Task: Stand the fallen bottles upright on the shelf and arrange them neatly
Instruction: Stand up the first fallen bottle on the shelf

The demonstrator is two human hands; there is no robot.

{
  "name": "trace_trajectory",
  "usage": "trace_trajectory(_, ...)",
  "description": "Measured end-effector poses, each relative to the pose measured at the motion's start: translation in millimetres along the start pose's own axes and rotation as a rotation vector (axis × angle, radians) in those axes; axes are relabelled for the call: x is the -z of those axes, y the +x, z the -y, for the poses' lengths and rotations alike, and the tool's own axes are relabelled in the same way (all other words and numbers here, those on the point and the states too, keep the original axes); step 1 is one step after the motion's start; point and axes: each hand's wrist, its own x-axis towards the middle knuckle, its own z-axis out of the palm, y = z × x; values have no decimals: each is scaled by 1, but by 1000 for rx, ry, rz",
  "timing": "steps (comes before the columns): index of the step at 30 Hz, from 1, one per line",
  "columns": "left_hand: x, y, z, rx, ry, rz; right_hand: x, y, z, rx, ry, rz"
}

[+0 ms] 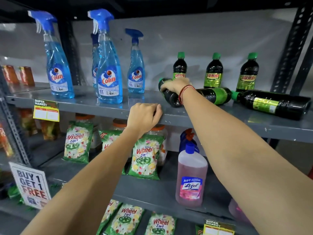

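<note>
Three dark bottles with green caps lie on their sides on the grey upper shelf (94, 104). My right hand (176, 84) grips the leftmost fallen bottle (171, 97) near its neck, cap pointing up-left. A second fallen bottle (215, 95) lies behind my wrist, and a larger third one (274, 103) lies at the right. Three matching bottles stand upright at the back: left (179, 66), middle (213, 72), right (249, 73). My left hand (144, 116) rests with curled fingers on the shelf's front edge.
Several blue Colin spray bottles (109, 65) stand on the left half of the upper shelf. The lower shelf holds green Wheel detergent packs (145, 156) and a pink Lizol bottle (191, 177). A slotted metal upright (293, 44) bounds the right side.
</note>
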Motion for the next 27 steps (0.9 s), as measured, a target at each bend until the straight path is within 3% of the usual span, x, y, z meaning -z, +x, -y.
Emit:
trace_trajectory(3,0,1,-1,5,1,-7,-1,-9,-1,102,114,-181)
trace_trajectory(8,0,1,1,-6,-2,8,0,-11,1,181,208,-252)
trace_trajectory(12,4,4,6,-79,-3,38,0,-8,-11,186,181,-250)
trace_trajectory(18,7,1,2,-67,-19,39,-4,1,-29,135,245,-46)
trace_trajectory(24,9,1,1,-51,-41,38,-9,-6,-30,189,38,-215)
trace_trajectory(27,10,1,2,-62,-60,41,-16,-5,-29,138,181,-152)
